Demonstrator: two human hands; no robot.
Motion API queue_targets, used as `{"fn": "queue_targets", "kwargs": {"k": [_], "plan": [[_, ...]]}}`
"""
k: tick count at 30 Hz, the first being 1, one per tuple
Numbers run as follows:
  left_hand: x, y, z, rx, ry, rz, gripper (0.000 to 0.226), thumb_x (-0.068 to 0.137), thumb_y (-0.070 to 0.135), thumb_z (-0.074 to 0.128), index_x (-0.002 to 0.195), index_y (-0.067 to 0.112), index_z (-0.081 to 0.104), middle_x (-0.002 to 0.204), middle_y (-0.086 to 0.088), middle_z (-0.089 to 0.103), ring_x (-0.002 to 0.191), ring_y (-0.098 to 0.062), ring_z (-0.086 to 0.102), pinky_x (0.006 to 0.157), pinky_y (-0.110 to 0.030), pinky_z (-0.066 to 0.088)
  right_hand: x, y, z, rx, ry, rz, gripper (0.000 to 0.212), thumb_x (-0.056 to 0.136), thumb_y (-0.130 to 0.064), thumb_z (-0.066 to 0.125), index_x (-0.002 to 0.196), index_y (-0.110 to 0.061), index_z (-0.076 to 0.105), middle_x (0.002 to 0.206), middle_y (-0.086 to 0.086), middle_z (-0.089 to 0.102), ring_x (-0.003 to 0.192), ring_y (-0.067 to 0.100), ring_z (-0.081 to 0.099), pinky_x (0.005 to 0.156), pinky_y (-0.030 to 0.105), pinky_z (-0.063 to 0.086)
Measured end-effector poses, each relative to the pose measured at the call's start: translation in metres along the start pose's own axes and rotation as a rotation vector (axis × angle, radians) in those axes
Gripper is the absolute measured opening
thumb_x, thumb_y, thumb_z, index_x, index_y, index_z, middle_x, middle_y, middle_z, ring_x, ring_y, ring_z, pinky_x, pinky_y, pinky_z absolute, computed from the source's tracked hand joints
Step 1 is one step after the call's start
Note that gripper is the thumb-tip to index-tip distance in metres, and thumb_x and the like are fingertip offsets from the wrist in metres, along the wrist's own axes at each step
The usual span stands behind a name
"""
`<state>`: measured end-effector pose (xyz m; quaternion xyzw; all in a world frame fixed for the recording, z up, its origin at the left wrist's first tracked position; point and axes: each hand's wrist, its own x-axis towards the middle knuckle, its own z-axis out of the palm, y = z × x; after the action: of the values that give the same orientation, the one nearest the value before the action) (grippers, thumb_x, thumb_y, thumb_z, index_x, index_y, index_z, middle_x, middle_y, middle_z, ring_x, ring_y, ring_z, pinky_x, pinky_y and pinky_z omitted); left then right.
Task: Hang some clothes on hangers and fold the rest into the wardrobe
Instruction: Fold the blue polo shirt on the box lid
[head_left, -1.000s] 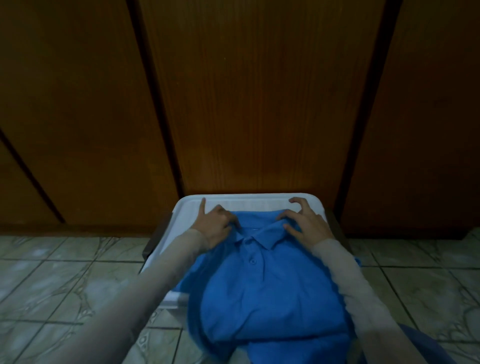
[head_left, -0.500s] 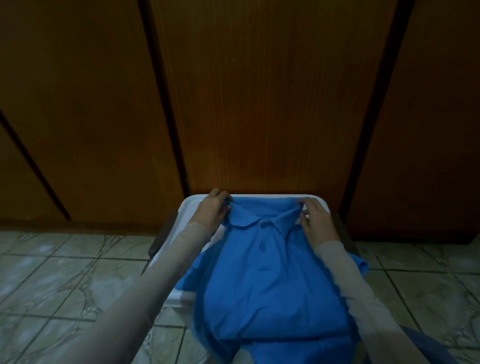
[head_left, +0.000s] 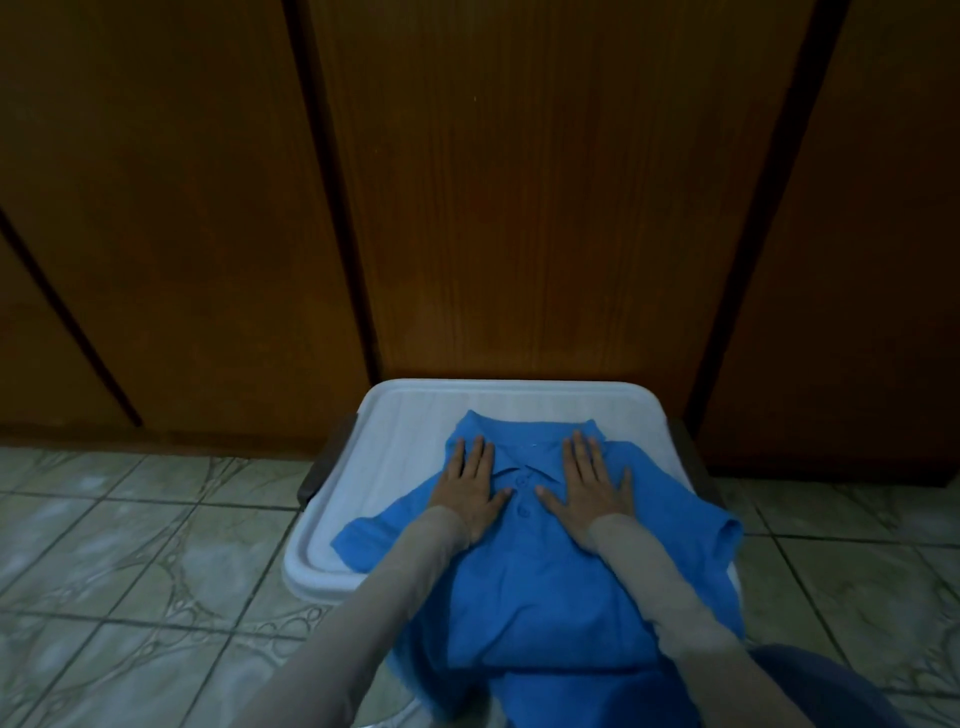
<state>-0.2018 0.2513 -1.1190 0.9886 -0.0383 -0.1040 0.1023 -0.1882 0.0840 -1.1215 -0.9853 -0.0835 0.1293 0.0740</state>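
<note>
Blue polo shirt (head_left: 540, 587) under left hand (head_left: 470, 486) and right hand (head_left: 589, 486), fingers straight, flat, gripping nothing.

Long, close-fitting beige sleeves (head_left: 670, 587) of thin, slightly sheer fabric cover both forearms down to the wrists. The left hand (head_left: 470, 491) and right hand (head_left: 589, 488) are bare, with no rings, watch or gloves. Dark blue clothing (head_left: 841, 680) shows at lower right.

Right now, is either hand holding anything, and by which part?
Nothing held: left hand and right hand press flat on the blue polo shirt, beside its collar.
</note>
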Motion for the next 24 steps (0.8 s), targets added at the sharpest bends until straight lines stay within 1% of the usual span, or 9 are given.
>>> {"fn": "queue_targets", "kwargs": {"k": [6, 14, 17, 19, 21, 23, 24], "plan": [[0.025, -0.004, -0.001, 0.02, 0.033, 0.001, 0.065, 0.102, 0.041, 0.021, 0.149, 0.012, -0.012, 0.156, -0.003, -0.019, 0.143, -0.024, -0.021, 0.116, -0.033, -0.007, 0.023, 0.007, -0.004, -0.03, 0.031, -0.006, 0.073, 0.096, -0.058, 0.015, 0.148, -0.02, -0.018, 0.153, -0.005, -0.027, 0.142, 0.014, -0.023, 0.113, 0.051, -0.011], [0.072, -0.007, -0.006, -0.017, 0.057, 0.003, 0.066, 0.101, 0.043, 0.022, 0.149, 0.013, -0.011, 0.156, -0.002, -0.019, 0.143, -0.023, -0.02, 0.116, -0.035, -0.006, 0.073, 0.021, -0.017, -0.061, 0.047, -0.031, 0.073, 0.095, -0.059, 0.015, 0.148, -0.022, -0.018, 0.153, -0.008, -0.027, 0.142, 0.012, -0.023, 0.113, 0.051, -0.01], [0.086, -0.006, -0.011, -0.045, 0.044, 0.001, 0.068, 0.101, 0.041, 0.027, 0.149, 0.013, -0.011, 0.156, -0.002, -0.019, 0.143, -0.023, -0.021, 0.115, -0.034, -0.008, 0.087, 0.024, -0.02, -0.059, 0.047, -0.027, 0.072, 0.095, -0.059, 0.015, 0.148, -0.022, -0.018, 0.153, -0.008, -0.027, 0.142, 0.012, -0.022, 0.114, 0.051, -0.009], [0.094, -0.008, -0.014, -0.115, 0.028, 0.003, 0.069, 0.1, 0.037, 0.034, 0.15, 0.013, -0.008, 0.157, -0.001, -0.016, 0.143, -0.022, -0.02, 0.115, -0.033, -0.007, 0.09, 0.024, -0.023, -0.072, 0.035, -0.027, 0.072, 0.095, -0.058, 0.014, 0.147, -0.021, -0.018, 0.153, -0.008, -0.027, 0.142, 0.012, -0.022, 0.114, 0.052, -0.009], [0.098, -0.012, -0.017, -0.243, 0.048, 0.04, 0.064, 0.1, 0.025, 0.04, 0.15, 0.01, 0.003, 0.158, -0.005, -0.005, 0.145, -0.023, -0.01, 0.114, -0.027, -0.004, 0.09, 0.021, -0.027, -0.113, 0.022, -0.009, 0.07, 0.096, -0.056, 0.012, 0.147, -0.019, -0.019, 0.153, -0.006, -0.027, 0.142, 0.013, -0.023, 0.112, 0.056, -0.009], [0.092, -0.019, -0.022, -0.453, 0.157, 0.065, 0.052, 0.097, 0.005, 0.041, 0.146, 0.005, 0.023, 0.155, -0.012, 0.019, 0.144, -0.026, 0.015, 0.11, -0.02, 0.008, 0.088, 0.012, -0.031, -0.197, 0.047, 0.038, 0.066, 0.099, -0.052, 0.012, 0.148, -0.016, -0.015, 0.155, -0.003, -0.024, 0.143, 0.013, -0.021, 0.109, 0.061, -0.009], [0.086, -0.024, -0.025, -0.54, 0.22, 0.048, 0.048, 0.095, -0.003, 0.04, 0.142, 0.004, 0.032, 0.15, -0.013, 0.03, 0.139, -0.027, 0.027, 0.109, -0.019, 0.015, 0.085, 0.004, -0.033, -0.248, 0.068, 0.055, 0.064, 0.1, -0.047, 0.013, 0.149, -0.015, -0.012, 0.156, -0.001, -0.021, 0.143, 0.014, -0.019, 0.109, 0.062, -0.008]]}}
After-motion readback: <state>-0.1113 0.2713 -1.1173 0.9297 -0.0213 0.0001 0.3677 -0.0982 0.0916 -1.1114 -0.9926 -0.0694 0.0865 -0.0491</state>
